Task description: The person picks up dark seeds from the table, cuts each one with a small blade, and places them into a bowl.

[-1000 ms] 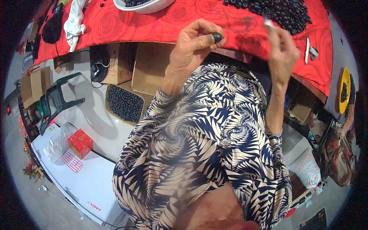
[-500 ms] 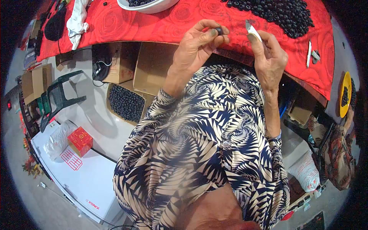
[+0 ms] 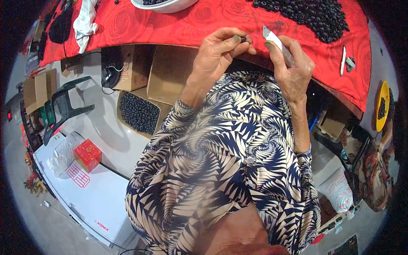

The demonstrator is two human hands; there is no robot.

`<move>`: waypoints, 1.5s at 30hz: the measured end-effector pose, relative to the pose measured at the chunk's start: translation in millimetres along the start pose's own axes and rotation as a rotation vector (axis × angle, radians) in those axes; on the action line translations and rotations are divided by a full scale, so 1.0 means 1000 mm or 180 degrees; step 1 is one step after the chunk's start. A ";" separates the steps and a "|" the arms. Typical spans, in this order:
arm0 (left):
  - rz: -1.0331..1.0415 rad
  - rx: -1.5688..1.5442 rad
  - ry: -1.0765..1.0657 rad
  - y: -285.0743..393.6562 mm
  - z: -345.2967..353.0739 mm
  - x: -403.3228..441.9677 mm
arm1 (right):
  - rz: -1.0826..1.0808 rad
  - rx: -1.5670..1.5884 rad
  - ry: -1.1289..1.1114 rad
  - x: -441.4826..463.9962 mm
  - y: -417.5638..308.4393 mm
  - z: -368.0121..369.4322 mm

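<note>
My left hand (image 3: 216, 53) pinches a small, dark round piece (image 3: 243, 39) between thumb and fingertips, just over the table's front edge. The piece looks like the black ones heaped on the red cloth, but its exact kind is too small to make out. In my right hand (image 3: 294, 63) is a white-handled utility knife (image 3: 275, 41), its blade pointing up and to the left. The blade tip is apart from the dark piece. Beyond my right hand lies the heap of black round pieces (image 3: 312, 19), some of them with holes.
Red rose-patterned cloth (image 3: 187, 25) covers the table. A white bowl (image 3: 165, 7) of black pieces stands at its far edge. Below left are a cardboard box of dark pieces (image 3: 138, 112) and a green chair (image 3: 63, 106). A yellow plate (image 3: 383, 106) is at far right.
My right hand has tipped the knife further left, so its blade now sits nearer my left hand. My left hand has dropped slightly and the dark piece has turned in its fingers.
</note>
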State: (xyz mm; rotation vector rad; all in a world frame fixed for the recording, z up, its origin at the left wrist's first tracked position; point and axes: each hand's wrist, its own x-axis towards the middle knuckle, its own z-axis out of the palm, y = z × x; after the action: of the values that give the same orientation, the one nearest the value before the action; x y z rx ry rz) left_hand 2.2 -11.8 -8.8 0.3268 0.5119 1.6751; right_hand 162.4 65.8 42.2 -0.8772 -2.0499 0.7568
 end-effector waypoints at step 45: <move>0.0051 0.0349 0.0711 -0.002 0.012 -0.004 | -0.0558 -0.0458 0.0048 -0.001 0.008 0.005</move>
State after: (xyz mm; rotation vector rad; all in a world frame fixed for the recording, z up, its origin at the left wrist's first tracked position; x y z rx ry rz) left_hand 10.8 -13.9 0.5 0.2244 0.7709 1.7120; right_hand 161.0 68.7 32.9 -0.7665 -2.1555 0.5117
